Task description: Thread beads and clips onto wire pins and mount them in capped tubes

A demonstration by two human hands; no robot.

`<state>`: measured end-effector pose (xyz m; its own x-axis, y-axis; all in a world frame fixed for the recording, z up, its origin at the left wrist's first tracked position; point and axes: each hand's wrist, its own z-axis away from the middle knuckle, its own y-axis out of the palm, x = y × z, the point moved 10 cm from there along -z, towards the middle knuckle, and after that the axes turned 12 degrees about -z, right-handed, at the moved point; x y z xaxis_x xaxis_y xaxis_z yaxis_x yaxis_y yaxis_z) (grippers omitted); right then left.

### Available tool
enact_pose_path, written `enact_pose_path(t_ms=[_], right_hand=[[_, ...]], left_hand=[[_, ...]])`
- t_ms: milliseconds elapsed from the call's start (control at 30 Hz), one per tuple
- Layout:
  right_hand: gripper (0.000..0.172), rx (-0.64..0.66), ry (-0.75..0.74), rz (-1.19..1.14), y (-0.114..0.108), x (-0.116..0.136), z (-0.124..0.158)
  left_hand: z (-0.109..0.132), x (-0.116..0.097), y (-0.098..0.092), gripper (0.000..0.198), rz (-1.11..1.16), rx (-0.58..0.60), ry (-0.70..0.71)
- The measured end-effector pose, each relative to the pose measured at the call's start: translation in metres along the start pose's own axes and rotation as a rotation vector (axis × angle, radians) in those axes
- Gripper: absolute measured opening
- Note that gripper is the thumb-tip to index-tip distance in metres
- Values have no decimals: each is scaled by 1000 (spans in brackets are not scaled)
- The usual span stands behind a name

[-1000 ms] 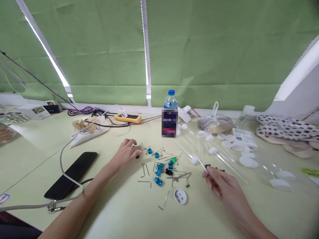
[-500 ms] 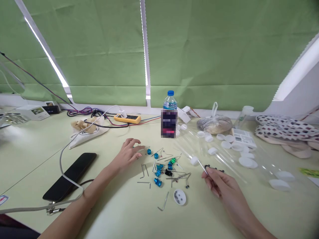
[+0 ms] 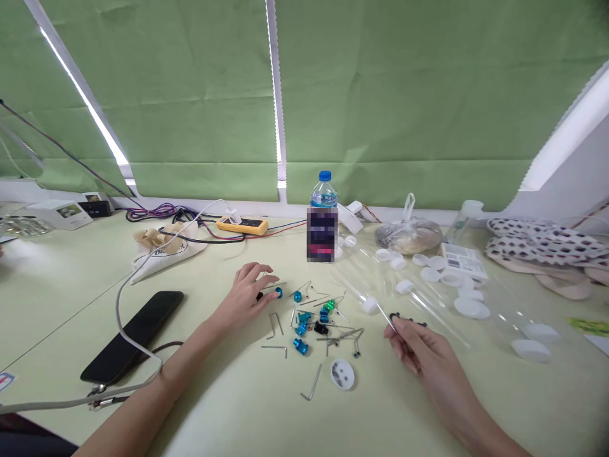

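My left hand (image 3: 247,293) rests low over the table with curved, spread fingers. Its thumb tip is at a small blue metal coupling (image 3: 278,292); whether they touch I cannot tell. A small black part (image 3: 259,296) shows partly under the palm. My right hand (image 3: 421,349) is closed around a thin metal rod like a hex key (image 3: 386,317), pointing up and left. Dark bits (image 3: 421,324) show behind those fingers, their kind unclear. Between the hands lie several blue couplings (image 3: 300,346), a green one (image 3: 330,305), a black one (image 3: 321,328) and loose L-shaped hex keys (image 3: 313,383).
A white cap (image 3: 349,383) holding small dark pieces lies in front. Clear tubes (image 3: 428,308) and white caps (image 3: 472,308) spread rightward. A bottle (image 3: 324,193) stands behind; a phone (image 3: 133,336) and grey cable (image 3: 117,304) lie left, the cable crossing my left forearm.
My left thumb has moved right to the nearest blue coupling, which now sits slightly closer to the hand. The black part under the palm shows more. My right hand is nearly still.
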<state>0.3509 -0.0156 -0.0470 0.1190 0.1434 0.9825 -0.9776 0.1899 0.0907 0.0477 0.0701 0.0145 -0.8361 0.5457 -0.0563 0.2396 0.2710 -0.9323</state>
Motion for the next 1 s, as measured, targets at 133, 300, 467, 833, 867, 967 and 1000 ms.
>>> enact_pose_path(t_ms=[133, 300, 467, 833, 867, 967, 1000], right_hand=[[45, 0, -5, -2, 0, 1, 1], [46, 6, -5, -4, 1, 1, 0], [46, 5, -3, -11, -1, -2, -2], [46, 5, 3, -11, -1, -1, -1], [46, 5, 6, -11, -1, -2, -1], [45, 7, 12, -11, -1, -4, -1], [45, 7, 16, -10, -1, -5, -1]], left_hand=[[-1, -2, 6, 25, -49, -18, 30], [-6, -10, 12, 24, -108, -32, 42], [-6, -6, 10, 12, -154, -43, 19], [-5, -8, 10, 9, -147, -35, 6], [-5, -7, 9, 9, -166, -46, -7], [-3, -4, 6, 15, -195, -62, -30], [-3, -5, 6, 18, -192, -59, -26]])
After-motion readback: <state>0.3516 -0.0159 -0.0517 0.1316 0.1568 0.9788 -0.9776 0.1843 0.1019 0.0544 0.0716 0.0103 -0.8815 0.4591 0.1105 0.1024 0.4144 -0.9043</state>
